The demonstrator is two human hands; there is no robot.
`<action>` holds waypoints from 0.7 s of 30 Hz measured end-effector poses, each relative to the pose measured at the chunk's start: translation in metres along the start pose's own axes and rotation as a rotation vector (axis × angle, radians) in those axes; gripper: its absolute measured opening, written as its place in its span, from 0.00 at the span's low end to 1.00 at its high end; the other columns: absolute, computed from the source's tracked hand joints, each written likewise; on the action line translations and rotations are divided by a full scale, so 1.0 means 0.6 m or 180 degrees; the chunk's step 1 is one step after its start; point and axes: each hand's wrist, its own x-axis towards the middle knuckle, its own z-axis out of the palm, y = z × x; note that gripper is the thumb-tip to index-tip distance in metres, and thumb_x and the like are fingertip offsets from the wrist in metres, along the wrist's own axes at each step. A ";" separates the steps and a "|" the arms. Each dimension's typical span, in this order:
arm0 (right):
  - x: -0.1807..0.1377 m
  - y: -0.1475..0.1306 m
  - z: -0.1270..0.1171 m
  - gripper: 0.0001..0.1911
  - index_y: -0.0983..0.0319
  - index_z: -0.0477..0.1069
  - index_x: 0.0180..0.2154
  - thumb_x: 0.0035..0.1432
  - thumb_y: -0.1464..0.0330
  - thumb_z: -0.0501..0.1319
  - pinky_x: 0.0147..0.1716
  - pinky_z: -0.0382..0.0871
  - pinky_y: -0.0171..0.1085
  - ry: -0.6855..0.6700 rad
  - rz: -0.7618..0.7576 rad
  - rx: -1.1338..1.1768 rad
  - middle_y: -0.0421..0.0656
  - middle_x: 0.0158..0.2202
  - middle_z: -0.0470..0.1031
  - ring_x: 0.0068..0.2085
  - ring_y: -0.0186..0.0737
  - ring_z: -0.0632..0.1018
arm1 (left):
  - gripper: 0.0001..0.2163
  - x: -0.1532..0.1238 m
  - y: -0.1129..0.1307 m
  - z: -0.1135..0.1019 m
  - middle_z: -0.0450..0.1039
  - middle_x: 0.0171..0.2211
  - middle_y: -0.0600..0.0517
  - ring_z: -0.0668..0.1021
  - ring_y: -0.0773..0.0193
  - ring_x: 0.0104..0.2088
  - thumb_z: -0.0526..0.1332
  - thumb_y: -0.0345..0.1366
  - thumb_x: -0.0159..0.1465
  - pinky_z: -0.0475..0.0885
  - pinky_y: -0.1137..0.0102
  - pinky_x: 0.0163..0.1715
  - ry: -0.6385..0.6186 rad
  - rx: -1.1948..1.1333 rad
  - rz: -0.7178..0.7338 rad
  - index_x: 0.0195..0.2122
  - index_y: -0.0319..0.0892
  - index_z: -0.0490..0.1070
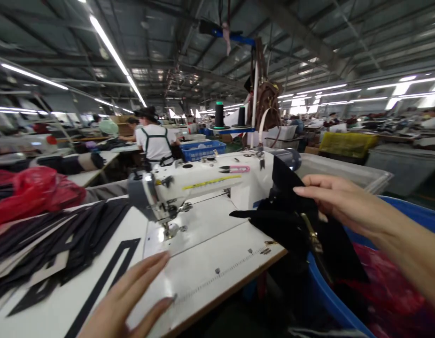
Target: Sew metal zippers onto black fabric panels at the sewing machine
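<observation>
My right hand point(335, 199) grips a black fabric piece point(291, 220) with a brass zipper, held over the rim of a blue bin point(323, 291) at the table's right end. My left hand point(129, 295) lies flat and open on the white sewing table point(210, 267), fingers stretched toward the needle. The white sewing machine point(199, 185) stands just beyond both hands, its presser foot point(171, 229) down near the left hand. Pink thread snips point(235, 169) lie on top of the machine.
Several black fabric strips point(55, 239) are piled at the table's left, beside a red plastic bag point(30, 192). Thread cones point(219, 115) stand behind the machine. A person in a white shirt point(156, 141) works further back. A clear bin point(347, 171) sits at right.
</observation>
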 end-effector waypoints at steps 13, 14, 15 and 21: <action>0.066 -0.046 0.291 0.07 0.62 0.63 0.25 0.47 0.69 0.61 0.16 0.62 0.30 -0.1432 0.0431 0.0805 0.38 0.19 0.68 0.18 0.30 0.68 | 0.12 0.113 0.055 -0.007 0.71 0.30 0.53 0.70 0.65 0.27 0.67 0.39 0.54 0.64 0.72 0.27 -0.0516 -0.0585 -0.0540 0.39 0.43 0.73; 0.064 -0.049 0.294 0.08 0.62 0.63 0.25 0.48 0.67 0.61 0.18 0.63 0.31 -0.1462 0.0360 0.0758 0.39 0.20 0.68 0.19 0.30 0.69 | 0.10 0.111 0.051 -0.011 0.69 0.26 0.55 0.69 0.66 0.26 0.67 0.38 0.54 0.62 0.73 0.25 -0.0545 -0.0594 -0.0588 0.36 0.42 0.74; 0.061 -0.050 0.295 0.09 0.63 0.64 0.26 0.50 0.65 0.61 0.20 0.65 0.31 -0.1468 0.0257 0.0713 0.40 0.21 0.69 0.20 0.31 0.70 | 0.08 0.108 0.047 -0.015 0.66 0.23 0.56 0.67 0.67 0.24 0.66 0.38 0.55 0.60 0.74 0.24 -0.0577 -0.0642 -0.0689 0.33 0.42 0.74; 0.016 0.001 0.303 0.17 0.61 0.72 0.36 0.46 0.59 0.66 0.40 0.69 0.40 -0.1390 -0.0583 0.0104 0.45 0.38 0.76 0.41 0.44 0.75 | 0.08 0.086 0.017 -0.017 0.56 0.17 0.60 0.61 0.71 0.19 0.61 0.38 0.58 0.55 0.75 0.21 -0.0310 -0.1618 -0.1300 0.27 0.39 0.68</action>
